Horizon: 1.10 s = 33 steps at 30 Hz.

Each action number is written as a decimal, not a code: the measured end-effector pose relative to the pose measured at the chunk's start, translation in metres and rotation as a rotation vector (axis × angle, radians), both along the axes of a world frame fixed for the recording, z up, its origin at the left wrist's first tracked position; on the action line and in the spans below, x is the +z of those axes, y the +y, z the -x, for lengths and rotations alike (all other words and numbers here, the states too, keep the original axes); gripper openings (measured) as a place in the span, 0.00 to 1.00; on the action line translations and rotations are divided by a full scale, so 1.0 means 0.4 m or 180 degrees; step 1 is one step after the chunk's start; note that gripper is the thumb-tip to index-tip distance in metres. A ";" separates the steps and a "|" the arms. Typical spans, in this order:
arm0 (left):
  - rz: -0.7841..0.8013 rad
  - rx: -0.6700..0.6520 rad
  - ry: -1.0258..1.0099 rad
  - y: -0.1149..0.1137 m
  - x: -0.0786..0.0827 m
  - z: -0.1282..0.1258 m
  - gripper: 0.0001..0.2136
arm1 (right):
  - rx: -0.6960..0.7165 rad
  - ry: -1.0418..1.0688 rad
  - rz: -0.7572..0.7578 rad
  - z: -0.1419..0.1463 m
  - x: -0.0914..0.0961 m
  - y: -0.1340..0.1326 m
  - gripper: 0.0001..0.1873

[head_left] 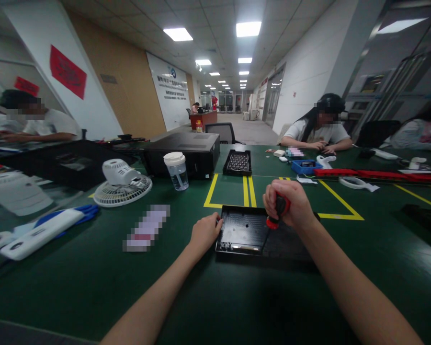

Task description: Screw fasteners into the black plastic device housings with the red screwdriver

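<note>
A shallow black rectangular tray-like panel lies on the green table in front of me, with small holes in its glossy face. My left hand grips its left edge, thumb near the rim and fingers closed. Over the panel's middle, my right hand is wrapped round a red and black screwdriver held upright, tip downward. The red collar sits just above the panel; I cannot make out the tip or whether it meets a screw. My right forearm hides the panel's right part.
Behind the panel are yellow tape lines and a black tray of small parts. To the left stand a lidded cup, a white fan and a large black case. A person sits across at right, near a blue box.
</note>
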<state>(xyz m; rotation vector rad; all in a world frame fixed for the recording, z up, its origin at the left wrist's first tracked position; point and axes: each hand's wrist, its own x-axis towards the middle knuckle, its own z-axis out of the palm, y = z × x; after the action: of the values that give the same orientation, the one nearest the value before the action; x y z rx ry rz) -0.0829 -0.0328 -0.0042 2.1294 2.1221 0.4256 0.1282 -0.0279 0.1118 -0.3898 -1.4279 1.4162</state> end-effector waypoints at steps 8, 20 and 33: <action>-0.0046 -0.0030 0.0161 0.004 -0.013 0.000 0.14 | 0.0064 0.0029 -0.0038 -0.001 -0.001 0.001 0.15; -0.0073 -0.0047 0.0179 0.003 -0.008 -0.002 0.13 | 0.0128 0.0041 -0.0036 0.001 0.002 -0.001 0.16; -0.0075 -0.0057 0.0153 0.006 -0.013 0.002 0.13 | 0.0122 -0.0053 -0.0003 0.005 -0.004 -0.003 0.15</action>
<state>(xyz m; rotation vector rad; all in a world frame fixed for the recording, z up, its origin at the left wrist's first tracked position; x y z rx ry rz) -0.0837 -0.0303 -0.0094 2.1913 2.1320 0.4036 0.1262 -0.0291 0.1101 -0.3764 -1.4561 1.4460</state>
